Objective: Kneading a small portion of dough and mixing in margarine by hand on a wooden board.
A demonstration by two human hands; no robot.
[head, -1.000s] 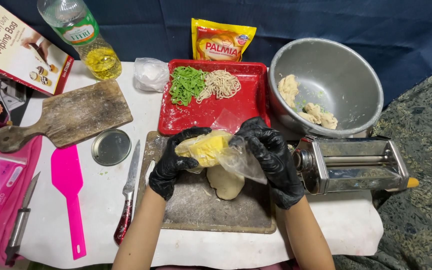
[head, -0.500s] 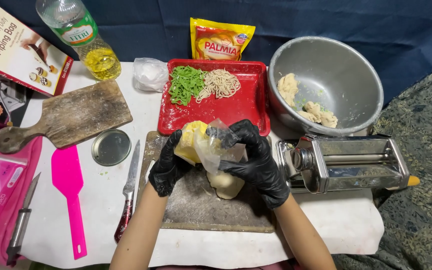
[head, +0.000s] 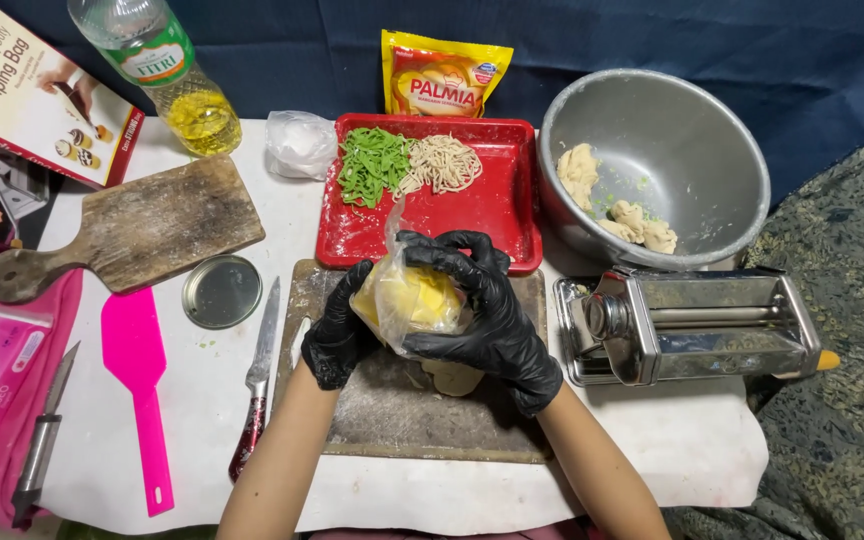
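Observation:
Both hands wear black gloves and hold a lump of yellow dough in a clear plastic bag [head: 410,298] above a floured wooden board [head: 407,410]. My left hand [head: 337,335] cups the bag from the left and below. My right hand [head: 482,315] wraps over its right side and top. A pale piece of dough [head: 452,377] lies on the board under my right hand, mostly hidden.
A red tray [head: 492,205] holds green and beige noodles. A metal bowl [head: 702,160] with dough pieces and a pasta machine [head: 692,325] stand at right. At left lie a knife [head: 257,375], round lid [head: 221,291], pink spatula [head: 137,385], wooden paddle board [head: 132,230], oil bottle [head: 167,70].
My right hand has moved left and closed over the bagged yellow dough. The bag, spread open a second ago, is now gathered around the lump between both hands.

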